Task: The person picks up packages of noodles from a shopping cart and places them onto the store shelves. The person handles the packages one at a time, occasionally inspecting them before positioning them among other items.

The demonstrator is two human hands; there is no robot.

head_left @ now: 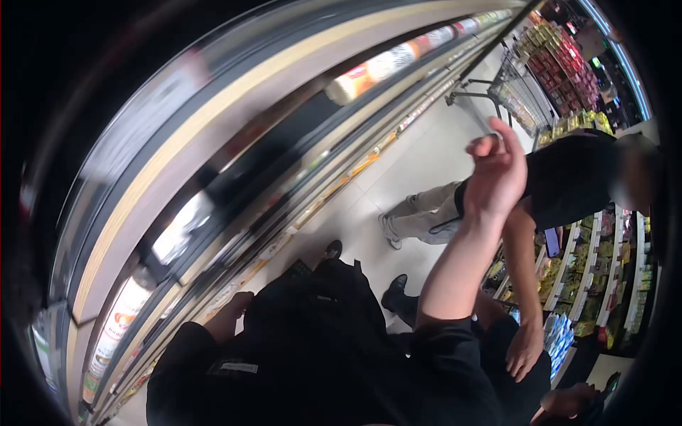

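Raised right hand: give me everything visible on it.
The right hand is bare and raised on a bare forearm out of a short black sleeve. Its fingers are loosely curled, one pointing up, and seem to hold nothing. It touches nothing, showing in front of the pale floor and a nearby person's black shirt.

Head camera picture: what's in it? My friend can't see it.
In a shop aisle, the wearer's right hand is raised in the air, holding nothing, while the left hand is low beside a long display case. A second person in a black top stands close by, with a shopping trolley behind.
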